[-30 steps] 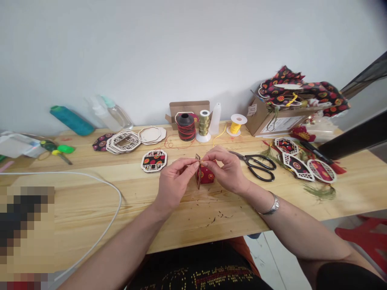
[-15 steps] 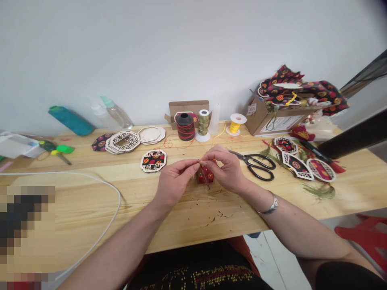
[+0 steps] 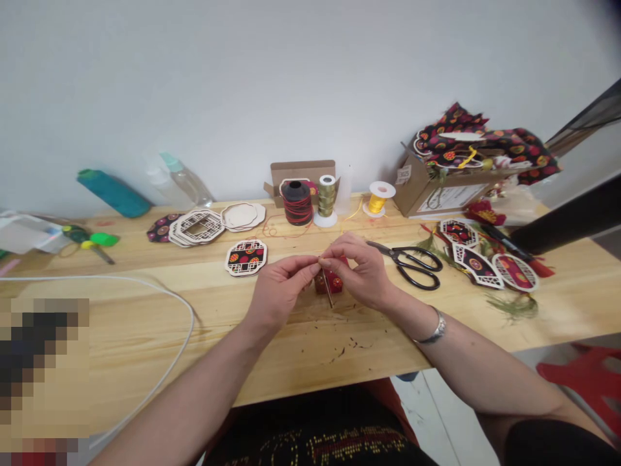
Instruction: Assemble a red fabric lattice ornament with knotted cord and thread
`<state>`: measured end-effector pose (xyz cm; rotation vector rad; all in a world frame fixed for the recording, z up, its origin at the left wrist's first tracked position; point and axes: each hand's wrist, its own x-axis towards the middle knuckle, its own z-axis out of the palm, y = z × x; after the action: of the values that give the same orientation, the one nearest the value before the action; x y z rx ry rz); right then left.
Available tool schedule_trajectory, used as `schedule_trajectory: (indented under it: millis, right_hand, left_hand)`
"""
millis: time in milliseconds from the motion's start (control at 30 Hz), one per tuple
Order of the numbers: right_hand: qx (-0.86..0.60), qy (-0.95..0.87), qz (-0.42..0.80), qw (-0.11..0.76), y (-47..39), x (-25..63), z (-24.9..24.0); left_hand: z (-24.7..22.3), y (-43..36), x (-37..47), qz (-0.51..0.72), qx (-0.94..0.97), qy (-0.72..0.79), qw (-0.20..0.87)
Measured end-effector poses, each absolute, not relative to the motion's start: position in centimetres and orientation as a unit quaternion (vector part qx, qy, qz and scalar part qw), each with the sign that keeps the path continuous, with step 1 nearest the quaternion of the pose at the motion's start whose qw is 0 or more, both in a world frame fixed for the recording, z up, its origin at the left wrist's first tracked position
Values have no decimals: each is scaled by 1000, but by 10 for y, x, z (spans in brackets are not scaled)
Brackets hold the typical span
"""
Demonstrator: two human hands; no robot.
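Observation:
My left hand (image 3: pixel 281 288) and my right hand (image 3: pixel 361 268) meet fingertip to fingertip above the middle of the table. Both pinch a thin cord (image 3: pixel 330 296), whose doubled dark ends dangle below the fingers; the pinched part is mostly hidden. Just behind the cord, partly covered by my right hand, a dark red patterned fabric piece (image 3: pixel 336 283) lies on the table. Black-handled scissors (image 3: pixel 417 266) rest to the right of my right hand. Left of my hands lies a wooden lattice-framed fabric ornament (image 3: pixel 246 257).
Along the wall stand a red-and-black cord spool (image 3: pixel 297 207), a gold-green thread spool (image 3: pixel 326 197) and a yellow cord spool (image 3: pixel 377 204). A cardboard box (image 3: pixel 417 188) holds patterned fabric. Finished-looking ornaments (image 3: pixel 478 265) lie at right, stacked wooden frames (image 3: pixel 200 228) at left. A white cable (image 3: pixel 187 304) curves across the table.
The dangling cord ends have swung slightly left and down. Both hands keep nearly the same place and pinch.

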<state>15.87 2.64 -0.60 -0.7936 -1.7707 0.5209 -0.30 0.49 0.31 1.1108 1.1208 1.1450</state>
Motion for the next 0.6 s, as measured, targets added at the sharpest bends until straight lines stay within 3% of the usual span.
schedule_trajectory:
  millis: [600]
  right_hand:
    - [-378,-702,299,524,30,161,-6]
  left_hand:
    - [1,6,-3,540,376,468,590]
